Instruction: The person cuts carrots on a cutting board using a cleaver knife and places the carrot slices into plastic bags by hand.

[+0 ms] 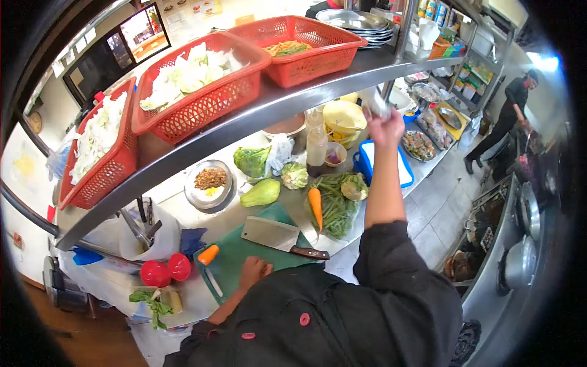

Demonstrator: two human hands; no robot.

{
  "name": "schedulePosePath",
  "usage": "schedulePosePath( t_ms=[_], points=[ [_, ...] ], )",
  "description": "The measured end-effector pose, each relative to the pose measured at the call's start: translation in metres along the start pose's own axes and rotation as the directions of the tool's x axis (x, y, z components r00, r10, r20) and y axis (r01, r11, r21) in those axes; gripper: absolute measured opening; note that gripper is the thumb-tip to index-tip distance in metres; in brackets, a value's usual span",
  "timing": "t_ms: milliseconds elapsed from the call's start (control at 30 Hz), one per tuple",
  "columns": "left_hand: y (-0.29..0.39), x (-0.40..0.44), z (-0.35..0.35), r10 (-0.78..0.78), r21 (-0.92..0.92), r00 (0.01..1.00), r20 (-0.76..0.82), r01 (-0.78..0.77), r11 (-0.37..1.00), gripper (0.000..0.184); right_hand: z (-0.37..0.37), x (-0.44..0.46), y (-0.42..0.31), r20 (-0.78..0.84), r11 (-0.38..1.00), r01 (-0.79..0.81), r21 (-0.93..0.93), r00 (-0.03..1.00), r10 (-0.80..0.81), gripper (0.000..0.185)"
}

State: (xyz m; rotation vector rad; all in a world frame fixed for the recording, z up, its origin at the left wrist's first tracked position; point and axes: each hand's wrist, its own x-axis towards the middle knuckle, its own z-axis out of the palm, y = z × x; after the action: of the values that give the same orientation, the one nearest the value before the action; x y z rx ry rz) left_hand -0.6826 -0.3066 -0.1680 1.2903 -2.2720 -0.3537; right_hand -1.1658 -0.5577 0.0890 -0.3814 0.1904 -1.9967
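My left hand (254, 271) rests on the green cutting board (235, 238) with its fingers curled in, and nothing shows in it. Beside it lie a cut carrot piece (208, 254) and a small knife (212, 282). A cleaver (271, 233) lies across the board, its dark handle toward the right. My right hand (386, 128) is raised by the shelf post, closed around a whitish, shiny object (378, 105) that is too blurred to name. Below that arm sit a whole carrot (315, 207), a bag of green beans (335, 211) and a blue-rimmed white container (400, 164).
Red baskets (202, 92) of cut vegetables and stacked metal plates (353, 21) stand on the steel shelf (244, 110) above the counter. A chayote (260, 192), a bowl of browned bits (209, 183) and bottles (317, 144) stand behind the board. Another person (513, 116) is at the right.
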Motion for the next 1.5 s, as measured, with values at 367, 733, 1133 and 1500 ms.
schedulePosePath(
  t_ms=[367,733,1133,1500],
  points=[
    [0.010,0.028,-0.023,-0.263,-0.283,0.965,0.012,0.256,0.924,0.017,-0.021,-0.208,0.015,0.106,0.853,-0.366,-0.372,0.896,0.431,0.048],
    [0.089,0.110,-0.191,-0.002,-0.873,0.919,0.395,0.376,0.312,0.047,0.052,-0.263,0.148,0.512,-0.038,0.634,-0.772,0.657,0.554,0.034],
    [0.055,0.088,-0.138,-0.291,-0.899,0.858,0.423,0.437,-0.019,0.018,0.039,-0.281,0.151,-0.028,0.203,-0.292,-0.935,0.630,0.776,0.046],
    [0.033,0.069,-0.087,-0.411,-0.801,0.799,0.439,0.555,0.224,0.019,0.001,-0.296,0.186,-0.320,0.324,-0.621,-0.714,0.701,0.638,0.013]
  ],
)
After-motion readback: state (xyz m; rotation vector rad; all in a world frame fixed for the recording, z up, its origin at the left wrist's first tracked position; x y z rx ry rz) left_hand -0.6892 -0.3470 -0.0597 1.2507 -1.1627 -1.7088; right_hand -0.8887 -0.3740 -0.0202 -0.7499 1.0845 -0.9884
